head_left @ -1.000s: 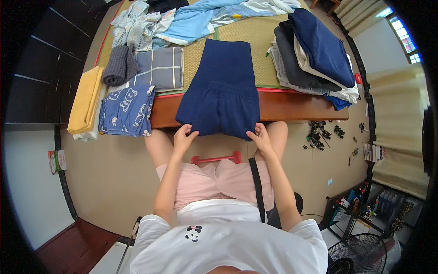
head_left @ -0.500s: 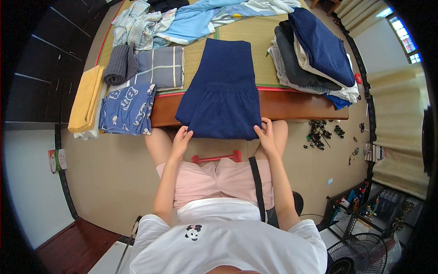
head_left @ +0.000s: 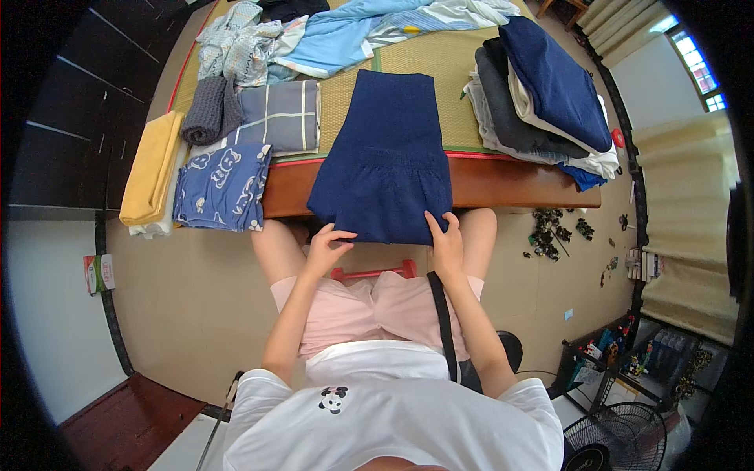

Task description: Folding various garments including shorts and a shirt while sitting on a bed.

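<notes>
Dark navy trousers (head_left: 385, 173), folded into a panel with a gathered elastic band across the middle, drape over the wooden bed edge toward my lap. At their lower left corner is my left hand (head_left: 326, 250), its fingers spread and pointing inward along the hem. My right hand (head_left: 445, 242) touches the lower right corner with its fingers apart, the fingertips lying on top of the cloth. Neither hand is closed round the fabric. The near hem hangs just above my pink shorts (head_left: 377, 310).
Folded patterned blue cloth (head_left: 220, 188), yellow cloth (head_left: 149, 177), a dark grey knit roll (head_left: 210, 110) and grey checked fabric (head_left: 287, 114) lie left. A pile of folded clothes (head_left: 550, 86) stands right. Rumpled light-blue bedding (head_left: 330, 39) covers the far mat. A fan (head_left: 616, 439) stands lower right.
Both hands have let go of the hem corners and slid inward over the lower edge, their fingers now spread. The trousers have shifted slightly right in view.
</notes>
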### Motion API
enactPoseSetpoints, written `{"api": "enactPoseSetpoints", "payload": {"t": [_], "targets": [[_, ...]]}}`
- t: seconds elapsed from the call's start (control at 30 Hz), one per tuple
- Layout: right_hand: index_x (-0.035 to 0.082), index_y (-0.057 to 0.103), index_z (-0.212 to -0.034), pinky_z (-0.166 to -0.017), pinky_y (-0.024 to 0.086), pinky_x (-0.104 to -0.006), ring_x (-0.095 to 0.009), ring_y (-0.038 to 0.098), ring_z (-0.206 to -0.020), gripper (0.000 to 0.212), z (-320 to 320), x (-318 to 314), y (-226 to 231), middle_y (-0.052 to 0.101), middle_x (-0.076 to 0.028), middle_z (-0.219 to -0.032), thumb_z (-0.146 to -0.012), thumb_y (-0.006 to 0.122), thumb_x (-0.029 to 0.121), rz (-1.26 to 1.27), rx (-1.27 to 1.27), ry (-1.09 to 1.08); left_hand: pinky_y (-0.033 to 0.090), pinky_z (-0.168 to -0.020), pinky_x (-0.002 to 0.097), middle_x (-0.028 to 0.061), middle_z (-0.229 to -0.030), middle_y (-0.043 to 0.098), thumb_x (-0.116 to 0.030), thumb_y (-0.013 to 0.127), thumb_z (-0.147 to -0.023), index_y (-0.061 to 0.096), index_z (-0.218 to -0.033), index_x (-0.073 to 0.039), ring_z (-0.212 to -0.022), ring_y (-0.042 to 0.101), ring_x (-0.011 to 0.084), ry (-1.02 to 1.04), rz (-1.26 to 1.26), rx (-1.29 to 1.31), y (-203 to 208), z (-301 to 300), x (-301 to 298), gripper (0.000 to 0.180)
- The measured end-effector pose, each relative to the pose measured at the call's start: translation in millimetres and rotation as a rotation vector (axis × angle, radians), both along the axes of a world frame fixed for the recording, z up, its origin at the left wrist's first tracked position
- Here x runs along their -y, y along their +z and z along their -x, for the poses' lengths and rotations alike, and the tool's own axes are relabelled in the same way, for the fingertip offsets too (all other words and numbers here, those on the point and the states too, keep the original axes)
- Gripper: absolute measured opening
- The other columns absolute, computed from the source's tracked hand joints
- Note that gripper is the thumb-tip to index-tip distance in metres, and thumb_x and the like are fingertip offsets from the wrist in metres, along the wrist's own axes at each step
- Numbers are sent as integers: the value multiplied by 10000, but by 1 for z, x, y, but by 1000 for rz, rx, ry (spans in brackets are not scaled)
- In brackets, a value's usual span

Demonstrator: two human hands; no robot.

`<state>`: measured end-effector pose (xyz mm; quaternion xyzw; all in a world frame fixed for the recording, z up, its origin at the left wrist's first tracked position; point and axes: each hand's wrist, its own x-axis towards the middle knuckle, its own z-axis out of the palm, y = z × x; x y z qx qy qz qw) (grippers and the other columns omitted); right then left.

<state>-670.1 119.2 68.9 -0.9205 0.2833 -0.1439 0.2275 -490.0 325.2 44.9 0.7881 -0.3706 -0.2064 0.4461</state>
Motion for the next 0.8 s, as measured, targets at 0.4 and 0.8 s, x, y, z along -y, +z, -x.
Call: {"api": "enactPoseSetpoints", "payload": {"t": [0.4,0.8], "targets": [[68,595,-950,-826,415,-385,-335,473,-1009,404,18,5,24,455,-154,-1113,-558,618,-27,33,142,65,467,-646,311,107,-854,568,-26,666,-603,553,-1101,-103,-715,569,216,-53,-229,277,36,16,4,516],[61,586,-837,-941,324,-448,-286,460,-1104,327,42,14,82,541,-108,-1050,-522,657,11,-35,321,237,325,-929,433,17,-1123,533,-47,642,-535,635,-826,-110,-1104,447,255,-82,-13,746,105,20,-10,298]]}}
